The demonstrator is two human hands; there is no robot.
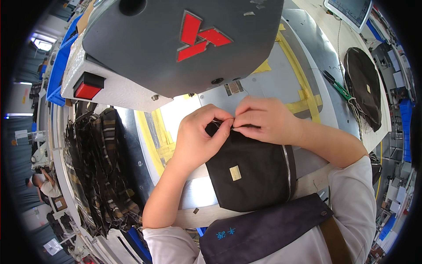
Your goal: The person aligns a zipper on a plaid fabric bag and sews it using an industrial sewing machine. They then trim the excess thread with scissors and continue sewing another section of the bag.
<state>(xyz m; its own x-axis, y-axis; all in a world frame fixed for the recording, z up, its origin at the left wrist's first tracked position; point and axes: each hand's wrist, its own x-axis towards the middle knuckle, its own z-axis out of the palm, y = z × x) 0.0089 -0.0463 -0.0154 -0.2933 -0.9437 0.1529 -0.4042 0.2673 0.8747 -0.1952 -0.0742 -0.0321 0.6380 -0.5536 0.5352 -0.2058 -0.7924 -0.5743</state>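
A black zippered fabric piece (255, 176), shaped like a bag panel, hangs from my hands over the near edge of the work surface. A silver zipper (288, 169) runs down its right side, and a small pale yellow tag (235, 173) sits on its face. My left hand (200, 134) pinches the top edge between thumb and index finger. Right beside it, my right hand (266, 119) is closed on the same edge, fingertips almost touching the left ones. Whatever fine detail lies between the fingertips is too small to make out.
A dark grey sewing machine head (184, 48) looms just beyond my hands, with a red switch (88, 88) at its left. Plaid fabric pieces (103, 163) hang at left. Green-handled snips (338, 86) and another black fabric piece (364, 88) lie at right. Yellow tape (303, 77) marks the plate.
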